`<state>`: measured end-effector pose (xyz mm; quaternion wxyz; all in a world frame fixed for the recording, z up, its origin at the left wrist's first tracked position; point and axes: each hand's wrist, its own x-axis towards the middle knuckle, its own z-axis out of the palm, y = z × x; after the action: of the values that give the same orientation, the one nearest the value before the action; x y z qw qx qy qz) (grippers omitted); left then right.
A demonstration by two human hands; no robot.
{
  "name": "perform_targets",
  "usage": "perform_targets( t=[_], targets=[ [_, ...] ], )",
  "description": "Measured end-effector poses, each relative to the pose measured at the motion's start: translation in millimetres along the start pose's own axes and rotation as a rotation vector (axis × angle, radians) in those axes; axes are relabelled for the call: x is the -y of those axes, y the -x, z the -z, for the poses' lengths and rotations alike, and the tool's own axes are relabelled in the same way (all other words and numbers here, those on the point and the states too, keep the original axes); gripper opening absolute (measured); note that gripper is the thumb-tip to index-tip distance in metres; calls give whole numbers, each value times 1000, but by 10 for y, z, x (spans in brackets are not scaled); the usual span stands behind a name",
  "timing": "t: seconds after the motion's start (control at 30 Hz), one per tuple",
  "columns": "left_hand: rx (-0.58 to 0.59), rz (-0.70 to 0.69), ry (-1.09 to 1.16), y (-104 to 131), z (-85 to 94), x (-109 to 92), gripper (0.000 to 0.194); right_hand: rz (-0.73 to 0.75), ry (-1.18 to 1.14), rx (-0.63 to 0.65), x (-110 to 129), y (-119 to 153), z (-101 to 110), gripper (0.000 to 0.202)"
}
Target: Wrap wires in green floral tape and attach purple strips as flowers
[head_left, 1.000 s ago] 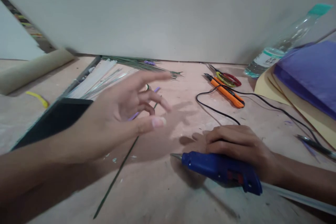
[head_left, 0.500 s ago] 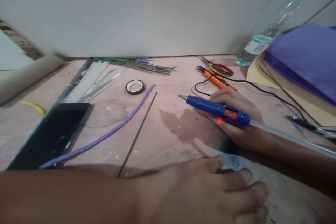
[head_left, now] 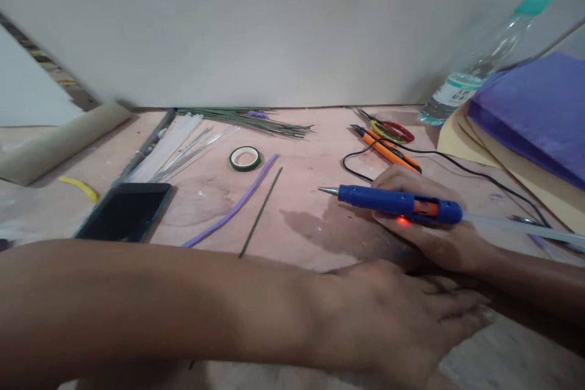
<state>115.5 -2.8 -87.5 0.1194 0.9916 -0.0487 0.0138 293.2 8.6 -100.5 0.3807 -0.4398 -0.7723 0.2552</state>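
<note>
In my right hand (head_left: 439, 247) is a blue hot glue gun (head_left: 377, 199), its metal tip pointing left and a red light glowing beneath it. A clear glue stick (head_left: 521, 226) runs out of its back end. My left hand (head_left: 388, 317) reaches across in front, fingers stretched out toward the right, low by my right forearm; nothing shows in it. Beyond my left forearm lie a thin green stem wire (head_left: 264, 207) and a purple strip (head_left: 233, 210), their near ends hidden by the arm. Behind them rests a roll of green tape (head_left: 245, 159).
A phone (head_left: 125, 210), clear glue sticks (head_left: 171, 140) and green wires (head_left: 256, 119) lie left and back. An orange cutter (head_left: 388, 149), red-yellow scissors (head_left: 390, 131) and a black cord (head_left: 452, 160) are behind my right hand. A bottle (head_left: 457, 94) leans near purple sheets (head_left: 530, 106).
My left hand has moved right and a little up, its forearm now covering more of the phone, strip and wire. The glue gun stays in my right hand. The whole view has shifted slightly.
</note>
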Motion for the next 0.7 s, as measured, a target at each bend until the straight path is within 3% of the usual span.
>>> perform_targets(
  t=[0.17, 0.43, 0.57, 0.7],
  targets=[
    [-53, 42, 49, 386, 49, 9, 74, 55, 2, 15, -39, -6, 13, 2],
    [13, 289, 47, 994, 151, -59, 76, 47, 41, 6, -47, -16, 34, 10],
    [-54, 356, -3, 1203, 208, -36, 56, 23, 24, -14, -34, -11, 22, 9],
    [-226, 380, 60, 1188, 194, 32, 34, -5, 24, -27, -29, -4, 4, 9]
  ],
)
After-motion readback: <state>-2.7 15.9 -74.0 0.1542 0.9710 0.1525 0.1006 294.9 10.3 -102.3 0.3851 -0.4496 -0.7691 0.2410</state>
